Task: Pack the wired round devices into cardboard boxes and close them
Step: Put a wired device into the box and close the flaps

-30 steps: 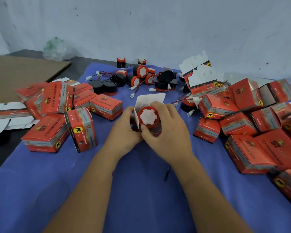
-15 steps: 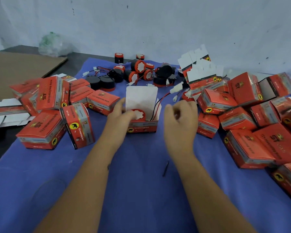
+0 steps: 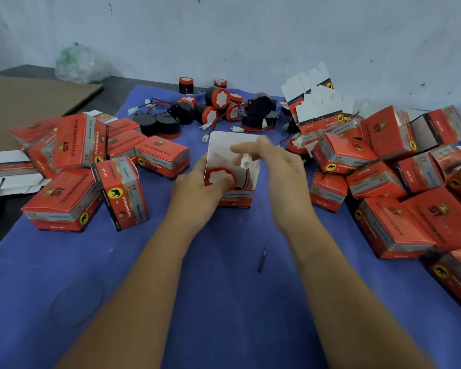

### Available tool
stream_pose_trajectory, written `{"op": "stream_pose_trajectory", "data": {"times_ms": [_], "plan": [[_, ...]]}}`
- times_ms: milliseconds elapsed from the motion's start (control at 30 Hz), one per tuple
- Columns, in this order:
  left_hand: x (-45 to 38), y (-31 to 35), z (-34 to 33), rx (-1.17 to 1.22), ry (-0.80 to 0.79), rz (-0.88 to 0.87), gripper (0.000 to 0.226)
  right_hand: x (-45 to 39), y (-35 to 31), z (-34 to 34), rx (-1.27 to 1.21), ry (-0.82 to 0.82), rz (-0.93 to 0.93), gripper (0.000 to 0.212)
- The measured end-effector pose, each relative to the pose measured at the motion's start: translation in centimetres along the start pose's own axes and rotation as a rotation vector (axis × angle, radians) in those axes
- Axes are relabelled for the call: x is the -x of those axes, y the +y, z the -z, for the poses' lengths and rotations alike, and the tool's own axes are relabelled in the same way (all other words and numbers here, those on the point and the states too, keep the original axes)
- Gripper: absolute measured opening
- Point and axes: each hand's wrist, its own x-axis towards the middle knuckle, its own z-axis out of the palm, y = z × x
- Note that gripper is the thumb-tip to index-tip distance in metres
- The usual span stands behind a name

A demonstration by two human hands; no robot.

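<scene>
Wire going into the open box, round device already inside.

I see my left hand gripping the open box on the blue cloth, thumb pressing the red-rimmed round device down in its left half. My right hand hovers over the opening, fingers blurred and mostly straight; the white plug looks pinched at the fingertips, its wire trailing into the box. Closed boxes lie on both sides, loose devices beyond.
</scene>
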Motion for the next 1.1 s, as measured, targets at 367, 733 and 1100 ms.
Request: {"op": "stream_pose_trajectory", "data": {"times_ms": [367,733,1100], "plan": [[0.1,-0.1,-0.1,0.018,0.011,-0.009,0.059,-0.3,3.7,1.1,0.998,0.201,0.582,0.014],[0.2,-0.1,-0.1,0.006,0.007,0.003,0.059,0.0,3.5,0.8,0.459,0.084,0.16,0.034],[0.4,0.5,0.4,0.226,0.11,-0.038,0.03,0.0,4.2,0.5,0.424,-0.019,0.138,0.024]]}}
